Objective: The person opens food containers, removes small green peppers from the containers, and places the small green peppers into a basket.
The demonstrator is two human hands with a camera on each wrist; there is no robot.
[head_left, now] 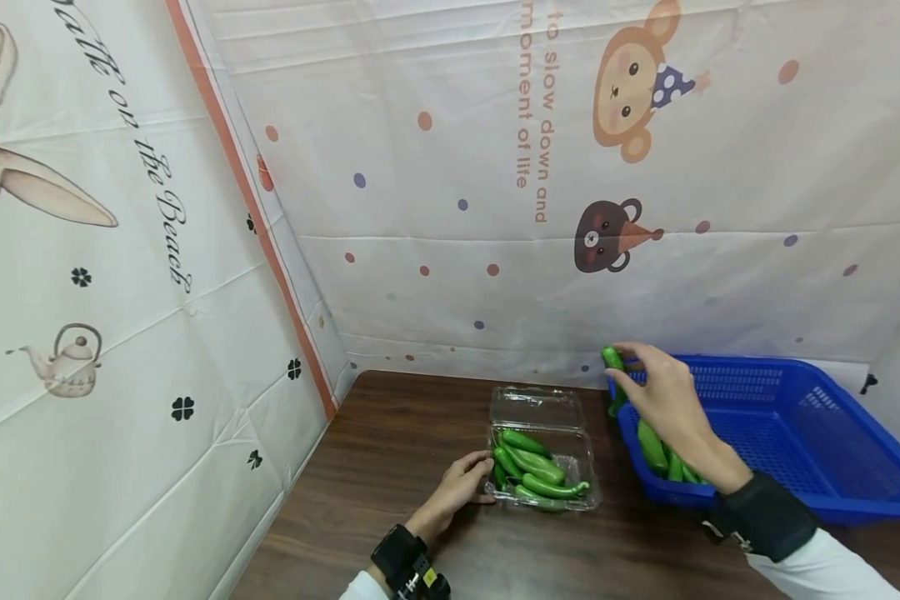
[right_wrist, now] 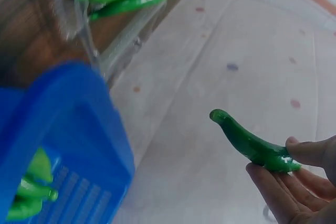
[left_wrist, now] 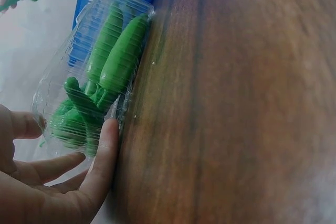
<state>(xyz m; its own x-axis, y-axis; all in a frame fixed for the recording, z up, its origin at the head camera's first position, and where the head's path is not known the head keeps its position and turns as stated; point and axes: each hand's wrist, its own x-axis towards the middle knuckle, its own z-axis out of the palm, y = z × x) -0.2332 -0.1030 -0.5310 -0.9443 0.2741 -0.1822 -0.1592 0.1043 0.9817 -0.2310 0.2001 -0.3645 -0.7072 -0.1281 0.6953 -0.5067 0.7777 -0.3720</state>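
Note:
My right hand [head_left: 669, 402] pinches a green pepper [right_wrist: 254, 145] between thumb and fingers, above the left rim of a blue plastic basket [head_left: 817, 437]. In the right wrist view the pepper is slightly curved, held near one end. Lower left, my left hand [head_left: 453, 490] holds the left side of a clear plastic clamshell box [head_left: 536, 408], thumb and fingers about its end in the left wrist view. The box's lid is folded back. Several green peppers [head_left: 536, 467] lie in the box, mostly toward its left and front.
More green peppers [head_left: 651, 448] lie in the basket's left end. Box and basket stand side by side on a dark wooden table [head_left: 412, 425]. A printed white cloth [head_left: 435, 308] hangs behind the table, and another [head_left: 142, 467] on the left.

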